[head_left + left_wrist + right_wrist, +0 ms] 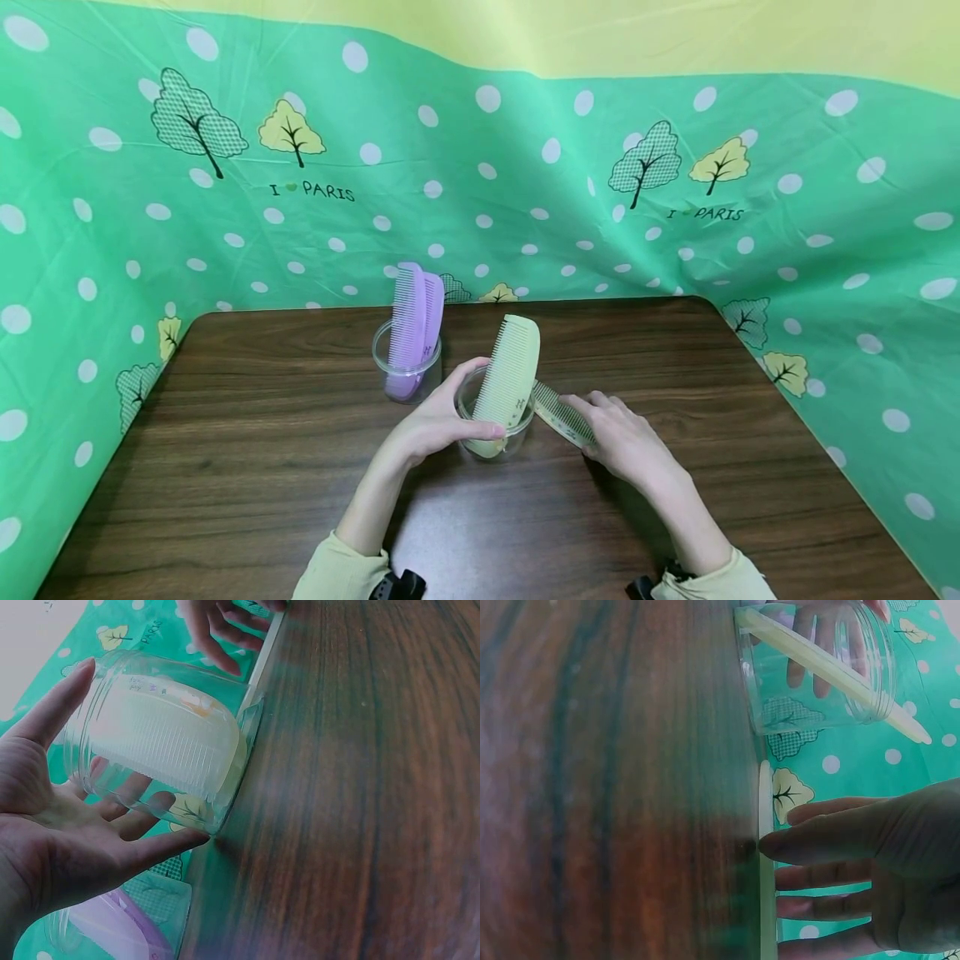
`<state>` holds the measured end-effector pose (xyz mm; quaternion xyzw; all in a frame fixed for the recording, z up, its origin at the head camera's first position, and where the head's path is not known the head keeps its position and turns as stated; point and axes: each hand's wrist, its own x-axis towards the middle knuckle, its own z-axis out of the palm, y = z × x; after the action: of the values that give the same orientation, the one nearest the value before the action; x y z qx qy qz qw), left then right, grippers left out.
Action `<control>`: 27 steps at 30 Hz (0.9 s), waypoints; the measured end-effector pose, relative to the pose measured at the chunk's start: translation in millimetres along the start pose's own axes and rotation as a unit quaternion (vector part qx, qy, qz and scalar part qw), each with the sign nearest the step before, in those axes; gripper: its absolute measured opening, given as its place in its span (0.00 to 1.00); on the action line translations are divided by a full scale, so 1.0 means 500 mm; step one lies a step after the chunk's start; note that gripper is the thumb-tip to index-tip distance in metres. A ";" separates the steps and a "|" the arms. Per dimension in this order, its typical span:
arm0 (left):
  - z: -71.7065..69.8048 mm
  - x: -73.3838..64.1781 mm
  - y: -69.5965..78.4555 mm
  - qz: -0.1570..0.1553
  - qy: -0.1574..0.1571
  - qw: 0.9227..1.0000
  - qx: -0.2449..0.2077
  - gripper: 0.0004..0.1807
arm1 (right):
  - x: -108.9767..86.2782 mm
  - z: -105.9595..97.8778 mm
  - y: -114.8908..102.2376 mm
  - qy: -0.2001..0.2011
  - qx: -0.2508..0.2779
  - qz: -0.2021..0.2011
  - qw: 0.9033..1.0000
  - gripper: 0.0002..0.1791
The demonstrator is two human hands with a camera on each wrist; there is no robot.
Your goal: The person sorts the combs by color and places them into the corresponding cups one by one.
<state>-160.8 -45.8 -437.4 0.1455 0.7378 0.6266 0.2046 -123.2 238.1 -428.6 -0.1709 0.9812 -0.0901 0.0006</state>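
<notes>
Around a clear jar [519,435] near the middle of the table, my left hand [441,422] curls its thumb and fingers. A pale yellow-green comb [512,371] leans inside that jar, its upper half above the rim. Just right of the jar, a second yellow-green comb [557,412] lies flat on the table. My right hand [626,437] pinches this flat comb by its near end, thumb on one long edge and fingers along the other. In the right wrist view, the thumb touches the edge of the flat comb [767,907].
Left of and behind the held jar stands another clear jar [432,385] with purple combs [408,329] upright in it. The dark wooden table [247,467] has a green polka-dot cloth [480,192] hanging behind and beside it.
</notes>
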 end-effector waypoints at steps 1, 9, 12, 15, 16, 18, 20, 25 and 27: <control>0.000 0.000 0.000 0.000 0.000 1.000 0.001 0.53 | 0.000 0.000 0.000 0.000 -0.002 -0.001 1.000 0.39; 0.001 -0.002 0.002 -0.003 0.006 1.000 0.010 0.53 | 0.000 0.000 -0.001 -0.005 -0.009 -0.014 1.000 0.41; 0.001 -0.002 0.001 -0.003 0.007 1.000 0.010 0.53 | 0.000 -0.003 -0.001 -0.006 -0.011 -0.015 1.000 0.41; 0.001 -0.002 0.000 -0.003 0.006 1.000 0.008 0.54 | 0.000 -0.006 -0.002 -0.014 -0.009 -0.011 1.000 0.41; 0.001 -0.002 0.000 -0.003 0.006 1.000 0.007 0.54 | -0.001 -0.007 -0.002 -0.018 -0.007 -0.009 1.000 0.41; 0.002 -0.002 0.000 -0.002 0.004 1.000 0.006 0.54 | 0.000 -0.009 -0.002 -0.026 -0.003 -0.007 1.000 0.41; 0.002 -0.001 0.000 -0.002 0.003 1.000 0.005 0.53 | 0.000 -0.011 -0.002 -0.034 0.005 -0.002 0.999 0.41; 0.002 -0.001 0.001 -0.001 0.002 1.000 0.003 0.53 | 0.000 -0.017 -0.004 -0.041 0.022 0.005 0.999 0.41; 0.002 -0.001 0.002 -0.001 0.003 1.000 0.005 0.53 | -0.002 -0.020 -0.005 -0.041 0.022 0.007 0.999 0.41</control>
<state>-159.6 -45.0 -436.8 0.1437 0.7414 0.6236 0.2019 -122.0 238.0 -418.5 -0.1678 0.9793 -0.1042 0.0452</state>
